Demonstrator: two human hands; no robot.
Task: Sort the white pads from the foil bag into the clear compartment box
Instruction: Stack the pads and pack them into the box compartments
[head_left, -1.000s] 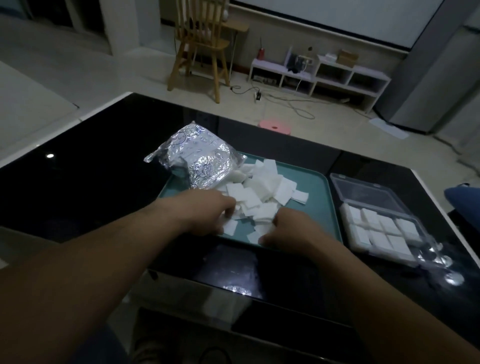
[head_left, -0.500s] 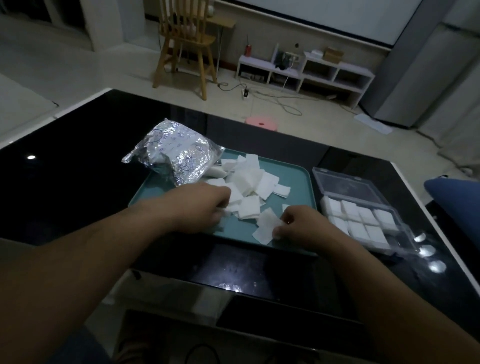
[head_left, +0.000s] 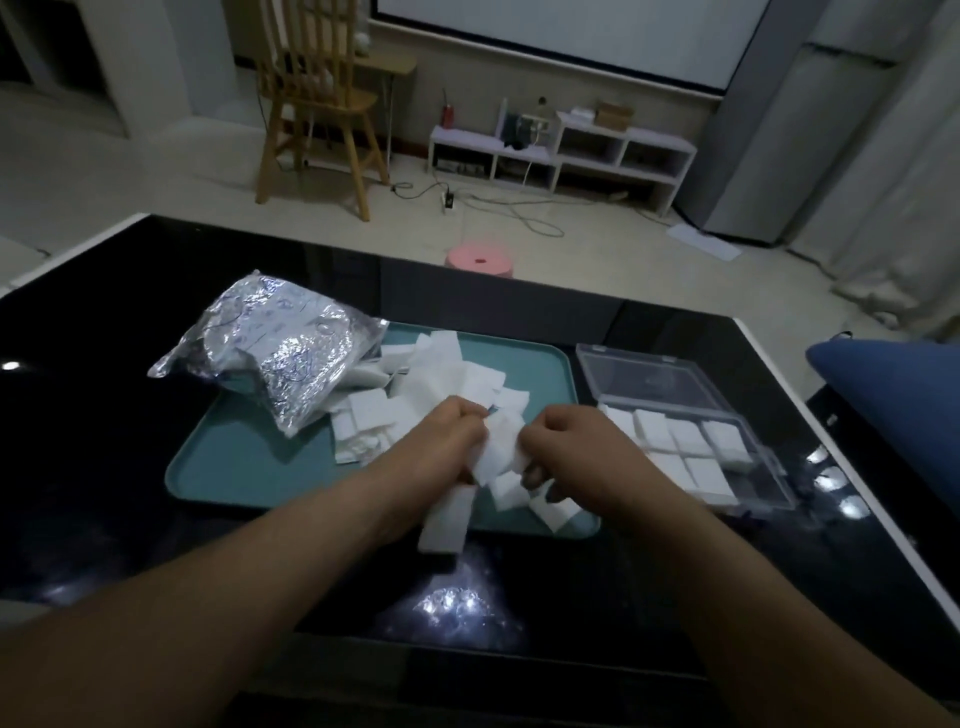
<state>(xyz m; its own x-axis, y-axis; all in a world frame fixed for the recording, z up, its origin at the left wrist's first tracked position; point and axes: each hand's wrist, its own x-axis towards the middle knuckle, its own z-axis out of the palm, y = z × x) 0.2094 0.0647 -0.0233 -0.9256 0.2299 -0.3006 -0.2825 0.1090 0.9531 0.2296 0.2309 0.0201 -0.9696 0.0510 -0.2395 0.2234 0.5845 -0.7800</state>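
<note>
Head view, left hand (head_left: 441, 441), right hand (head_left: 576, 447), fingers gripping white pads (head_left: 491, 457) (long axis toward camera)

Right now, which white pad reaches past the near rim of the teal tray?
The pad just below the left hand: its near end overlaps the front rim of the teal tray and the black table; the other pads lie inside the tray.

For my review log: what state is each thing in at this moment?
Tray: flat on the table.
Foil bag: lying on its side, partly on the tray.
Pads: loose heap on the tray; one overhangs the near edge.
Box: lid open, visible compartments filled with pads.
Left hand: gripping pads.
Right hand: gripping pads.
</note>
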